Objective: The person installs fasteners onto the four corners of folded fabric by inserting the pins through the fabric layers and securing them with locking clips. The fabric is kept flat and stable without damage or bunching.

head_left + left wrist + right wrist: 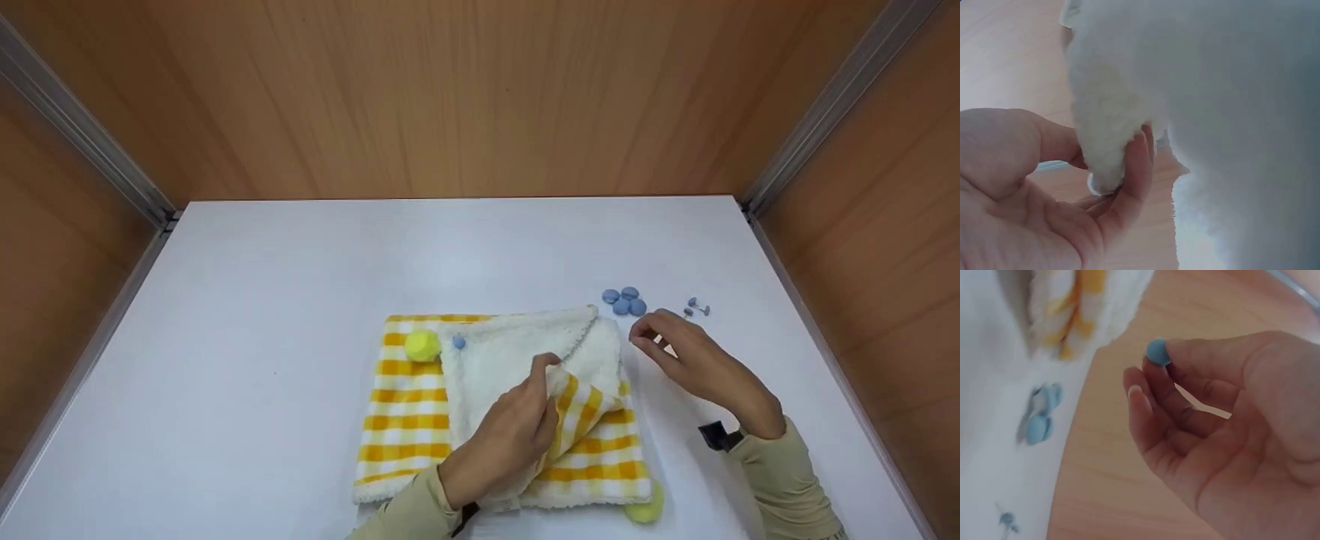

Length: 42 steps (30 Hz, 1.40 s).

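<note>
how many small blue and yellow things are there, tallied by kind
Round blue caps in a cluster: 4
Blue pins visible: 3
Blue dot-like piece on the checked blanket: 1
Held blue piece in the right fingers: 1
Yellow balls: 2
Total: 11

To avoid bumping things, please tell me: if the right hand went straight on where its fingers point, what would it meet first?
Probably the folded cloth, at its white edge, though height is unclear; the blue discs lie beside that line.
</note>
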Each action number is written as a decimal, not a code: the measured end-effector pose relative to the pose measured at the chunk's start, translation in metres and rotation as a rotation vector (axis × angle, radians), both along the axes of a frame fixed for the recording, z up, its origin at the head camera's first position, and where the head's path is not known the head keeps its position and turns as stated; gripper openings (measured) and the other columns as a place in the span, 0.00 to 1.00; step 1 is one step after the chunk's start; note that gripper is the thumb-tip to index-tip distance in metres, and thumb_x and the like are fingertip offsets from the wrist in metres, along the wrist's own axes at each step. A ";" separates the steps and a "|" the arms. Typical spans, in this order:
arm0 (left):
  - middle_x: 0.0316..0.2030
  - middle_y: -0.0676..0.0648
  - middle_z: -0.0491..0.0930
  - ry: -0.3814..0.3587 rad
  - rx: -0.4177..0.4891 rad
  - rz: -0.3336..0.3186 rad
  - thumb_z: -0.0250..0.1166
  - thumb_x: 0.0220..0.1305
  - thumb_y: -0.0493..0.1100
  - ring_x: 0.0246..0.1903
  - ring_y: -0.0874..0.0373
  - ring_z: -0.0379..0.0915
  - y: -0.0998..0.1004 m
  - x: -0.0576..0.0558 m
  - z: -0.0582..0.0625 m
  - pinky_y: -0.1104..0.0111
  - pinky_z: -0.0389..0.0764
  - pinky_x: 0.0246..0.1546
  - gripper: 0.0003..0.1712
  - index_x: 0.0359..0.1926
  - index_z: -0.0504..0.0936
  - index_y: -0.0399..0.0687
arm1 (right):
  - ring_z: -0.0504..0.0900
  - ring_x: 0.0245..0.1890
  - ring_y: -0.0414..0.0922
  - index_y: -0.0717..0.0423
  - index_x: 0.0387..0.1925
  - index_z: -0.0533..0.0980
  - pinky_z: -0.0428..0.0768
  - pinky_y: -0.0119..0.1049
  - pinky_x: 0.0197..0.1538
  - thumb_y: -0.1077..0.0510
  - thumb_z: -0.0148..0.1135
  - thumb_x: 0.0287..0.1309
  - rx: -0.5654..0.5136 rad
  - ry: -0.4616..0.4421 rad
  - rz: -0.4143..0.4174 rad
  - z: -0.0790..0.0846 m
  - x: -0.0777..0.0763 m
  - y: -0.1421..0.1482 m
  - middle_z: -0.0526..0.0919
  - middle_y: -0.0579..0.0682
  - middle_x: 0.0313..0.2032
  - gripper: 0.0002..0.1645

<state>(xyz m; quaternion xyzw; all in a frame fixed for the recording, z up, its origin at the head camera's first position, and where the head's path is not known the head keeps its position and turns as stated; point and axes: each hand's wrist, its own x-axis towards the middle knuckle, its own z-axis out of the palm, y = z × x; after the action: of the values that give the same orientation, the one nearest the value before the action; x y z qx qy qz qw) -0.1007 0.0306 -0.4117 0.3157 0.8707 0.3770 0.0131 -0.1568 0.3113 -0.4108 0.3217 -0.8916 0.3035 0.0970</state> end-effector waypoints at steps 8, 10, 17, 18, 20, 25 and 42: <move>0.19 0.54 0.62 -0.059 0.087 0.007 0.48 0.72 0.35 0.18 0.65 0.56 -0.003 -0.004 0.001 0.76 0.63 0.22 0.13 0.55 0.62 0.38 | 0.74 0.37 0.35 0.52 0.42 0.74 0.76 0.30 0.40 0.63 0.58 0.63 0.031 -0.102 0.076 0.020 0.017 -0.016 0.75 0.40 0.38 0.07; 0.19 0.54 0.63 -0.055 0.093 0.009 0.48 0.73 0.36 0.18 0.64 0.58 -0.002 -0.005 0.001 0.76 0.64 0.22 0.12 0.54 0.64 0.38 | 0.75 0.38 0.35 0.51 0.42 0.74 0.76 0.30 0.40 0.64 0.58 0.63 0.030 -0.108 0.094 0.022 0.020 -0.019 0.75 0.40 0.38 0.08; 0.22 0.54 0.65 -0.034 0.103 0.039 0.46 0.74 0.37 0.21 0.63 0.61 -0.001 -0.006 0.001 0.76 0.67 0.24 0.10 0.51 0.66 0.38 | 0.75 0.38 0.35 0.48 0.43 0.73 0.77 0.29 0.42 0.63 0.57 0.64 0.002 -0.141 0.176 0.029 0.029 -0.027 0.74 0.39 0.39 0.09; 0.22 0.54 0.65 -0.038 0.109 0.044 0.46 0.74 0.37 0.21 0.63 0.62 -0.001 -0.006 0.001 0.76 0.67 0.24 0.10 0.51 0.66 0.39 | 0.75 0.38 0.35 0.49 0.43 0.74 0.77 0.29 0.42 0.62 0.56 0.65 0.000 -0.155 0.186 0.030 0.030 -0.029 0.75 0.39 0.39 0.08; 0.22 0.54 0.65 -0.037 0.125 0.049 0.47 0.74 0.37 0.21 0.63 0.61 -0.001 -0.006 0.001 0.76 0.66 0.23 0.09 0.50 0.67 0.39 | 0.75 0.39 0.34 0.49 0.43 0.74 0.77 0.29 0.43 0.60 0.55 0.65 -0.006 -0.201 0.207 0.032 0.033 -0.033 0.75 0.40 0.40 0.06; 0.24 0.52 0.66 -0.026 0.166 0.062 0.47 0.73 0.37 0.21 0.63 0.60 -0.001 -0.008 0.000 0.76 0.66 0.23 0.09 0.49 0.69 0.38 | 0.74 0.39 0.33 0.50 0.44 0.75 0.76 0.29 0.42 0.57 0.55 0.66 -0.007 -0.299 0.261 0.032 0.038 -0.043 0.76 0.38 0.41 0.07; 0.25 0.52 0.69 -0.006 0.150 0.060 0.50 0.73 0.38 0.22 0.65 0.62 0.003 -0.007 0.001 0.77 0.67 0.24 0.11 0.50 0.72 0.38 | 0.71 0.35 0.34 0.50 0.44 0.75 0.73 0.27 0.37 0.64 0.53 0.66 -0.054 -0.238 0.410 0.017 0.034 -0.056 0.76 0.41 0.38 0.09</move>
<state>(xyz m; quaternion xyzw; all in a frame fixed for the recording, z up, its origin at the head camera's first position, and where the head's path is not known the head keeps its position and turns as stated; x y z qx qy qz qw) -0.1075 0.0333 -0.4111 0.2883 0.8491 0.4422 -0.0191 -0.1231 0.2554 -0.3939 0.4553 -0.8043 0.3764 -0.0642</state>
